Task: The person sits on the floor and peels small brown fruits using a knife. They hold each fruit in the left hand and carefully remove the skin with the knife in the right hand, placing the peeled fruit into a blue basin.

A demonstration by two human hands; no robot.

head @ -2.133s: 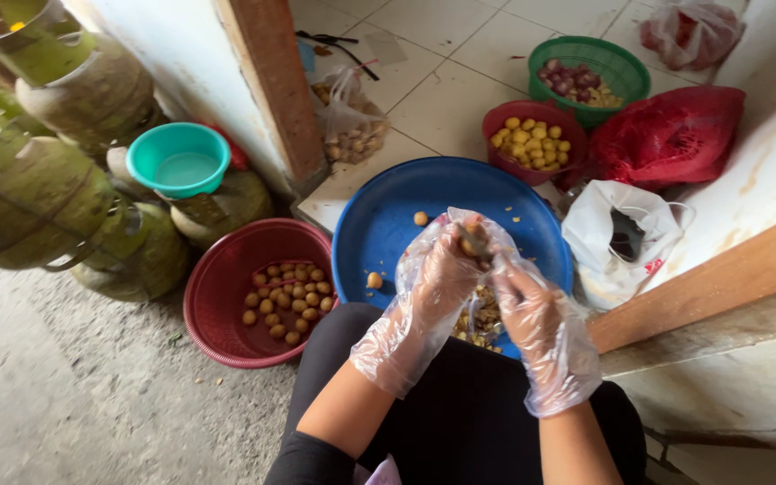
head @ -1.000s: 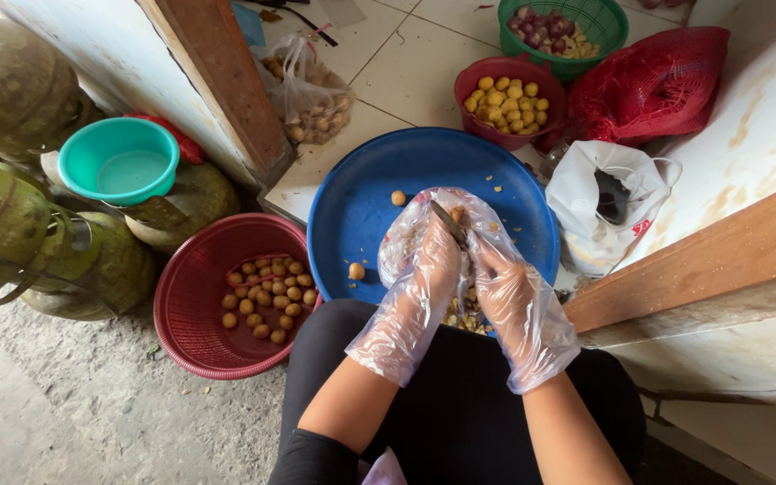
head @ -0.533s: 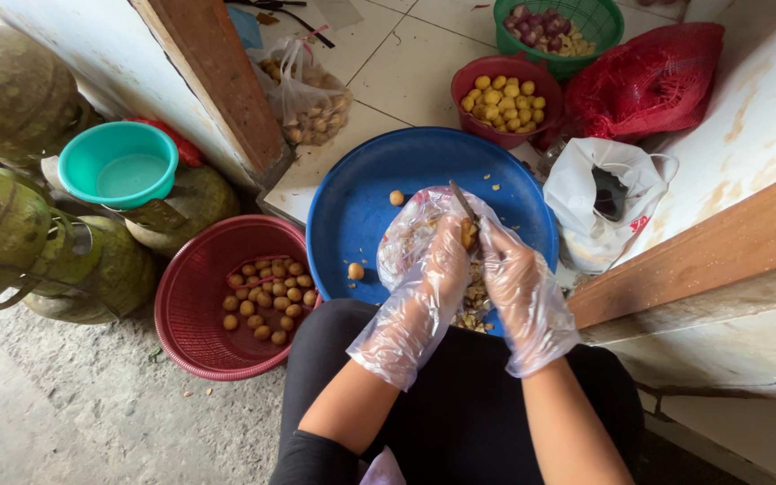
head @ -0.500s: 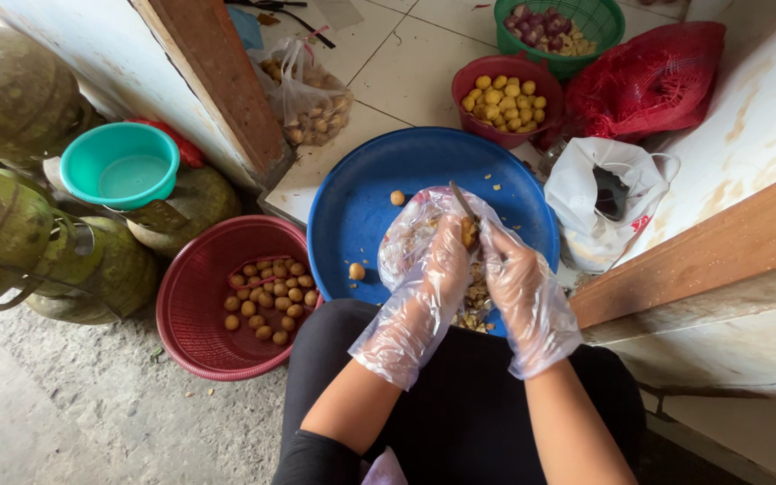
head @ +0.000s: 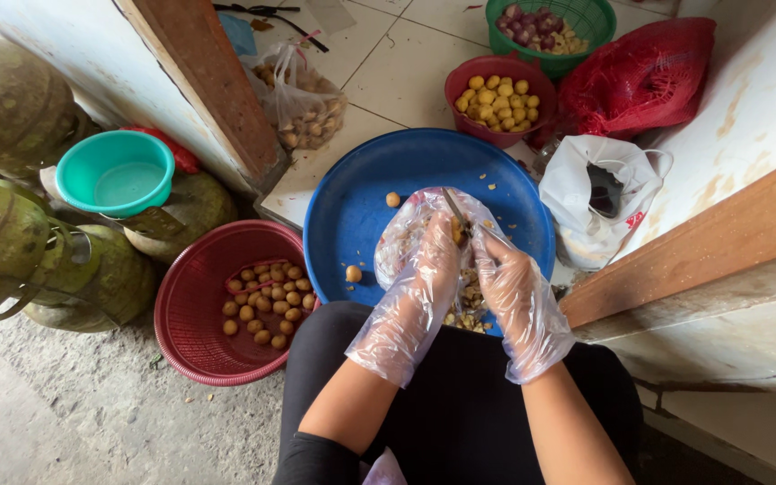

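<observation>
Gloved hands at work with a blade over the blue basin.

Head view: both hands wear loose clear plastic gloves. The left hand [head: 424, 269] has its fingers closed around a small yellow-brown fruit [head: 456, 235], held above the blue basin [head: 352, 193]; the right hand [head: 514, 283] grips a small knife [head: 454, 205], fingers curled on it, blade tip just beside that fruit. Peelings [head: 469, 305] lie in the basin under the hands. A red basket [head: 186, 310] of brown fruit sits left, a red bowl [head: 460, 81] of peeled yellow ones beyond.
</observation>
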